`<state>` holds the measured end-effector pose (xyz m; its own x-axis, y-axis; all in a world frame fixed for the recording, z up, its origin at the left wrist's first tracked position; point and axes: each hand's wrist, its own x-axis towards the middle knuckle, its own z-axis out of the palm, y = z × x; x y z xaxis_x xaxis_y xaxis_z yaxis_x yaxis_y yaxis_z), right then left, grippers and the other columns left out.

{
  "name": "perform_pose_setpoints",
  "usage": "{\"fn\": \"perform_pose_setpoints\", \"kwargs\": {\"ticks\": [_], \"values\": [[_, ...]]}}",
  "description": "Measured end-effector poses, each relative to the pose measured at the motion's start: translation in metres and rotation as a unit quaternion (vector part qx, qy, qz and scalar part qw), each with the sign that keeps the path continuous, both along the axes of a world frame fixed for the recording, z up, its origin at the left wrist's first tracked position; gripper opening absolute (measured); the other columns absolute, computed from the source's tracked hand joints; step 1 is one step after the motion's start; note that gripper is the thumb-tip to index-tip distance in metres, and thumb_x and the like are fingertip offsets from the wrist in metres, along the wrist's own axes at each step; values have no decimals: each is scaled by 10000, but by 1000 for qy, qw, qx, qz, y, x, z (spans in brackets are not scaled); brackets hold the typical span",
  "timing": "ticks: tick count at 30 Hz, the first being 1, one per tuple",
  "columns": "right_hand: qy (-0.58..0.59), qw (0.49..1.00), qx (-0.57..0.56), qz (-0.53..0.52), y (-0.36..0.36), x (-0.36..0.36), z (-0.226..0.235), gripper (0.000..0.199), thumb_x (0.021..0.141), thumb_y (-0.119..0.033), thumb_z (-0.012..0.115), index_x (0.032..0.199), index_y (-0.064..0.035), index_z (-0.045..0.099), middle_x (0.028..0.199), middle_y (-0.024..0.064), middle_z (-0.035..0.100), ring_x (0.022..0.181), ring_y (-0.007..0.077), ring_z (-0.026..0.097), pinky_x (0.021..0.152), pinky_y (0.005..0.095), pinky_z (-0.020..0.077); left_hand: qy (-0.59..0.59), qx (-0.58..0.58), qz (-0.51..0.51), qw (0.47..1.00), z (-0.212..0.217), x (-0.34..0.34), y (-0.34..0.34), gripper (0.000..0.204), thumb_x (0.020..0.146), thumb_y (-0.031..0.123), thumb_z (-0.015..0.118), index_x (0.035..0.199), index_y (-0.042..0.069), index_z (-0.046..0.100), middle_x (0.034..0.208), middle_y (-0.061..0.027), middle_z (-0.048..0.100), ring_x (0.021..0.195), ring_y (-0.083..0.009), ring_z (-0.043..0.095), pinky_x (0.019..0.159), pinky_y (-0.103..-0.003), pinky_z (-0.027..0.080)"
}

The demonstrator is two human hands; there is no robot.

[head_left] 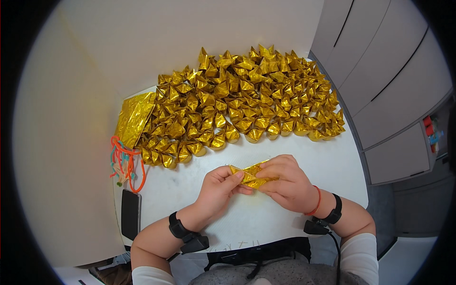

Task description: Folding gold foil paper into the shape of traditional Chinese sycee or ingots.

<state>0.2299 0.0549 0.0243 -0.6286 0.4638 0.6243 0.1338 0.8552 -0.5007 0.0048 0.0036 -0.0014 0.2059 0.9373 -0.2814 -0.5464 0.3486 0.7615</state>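
Observation:
Between my two hands is a partly folded piece of gold foil paper (251, 179), held just above the white table (190, 223). My left hand (222, 186) pinches its left end, thumb on top and fingers beneath. Over the right end lies my right hand (287, 183), its fingers curled around the paper and hiding part of it. Just beyond my hands stand many folded gold paper ingots (251, 104), packed in rows and piled higher toward the back. A stack of flat gold foil sheets (134, 116) lies to their left.
At the table's left edge, orange and teal cords (127, 161) hang in a tangle near a dark phone (130, 214). Walls border the table at the left and back. Grey cabinets (380, 71) stand on the right. Black straps with small devices (187, 232) circle both my wrists.

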Motion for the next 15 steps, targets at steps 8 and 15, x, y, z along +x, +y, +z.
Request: {"fn": "perform_pose_setpoints", "kwargs": {"ticks": [8,15], "values": [[3,999,-31,-36,0,0,-3,185,770,-40,806,917,-92,707,1159,68,680,1130,288,624,978,434,465,165,53,-41,984,-4,5,-6,139,1032,83,634,1041,-48,680,989,-154,758,856,-190,749,774,-298,625],[55,951,-300,-49,1,2,-16,92,847,-20,782,909,-12,714,1032,91,710,861,161,694,735,274,563,161,68,-84,981,-5,4,-8,129,1021,58,645,1064,-58,680,1003,-164,762,891,-197,755,804,-306,625]]}}
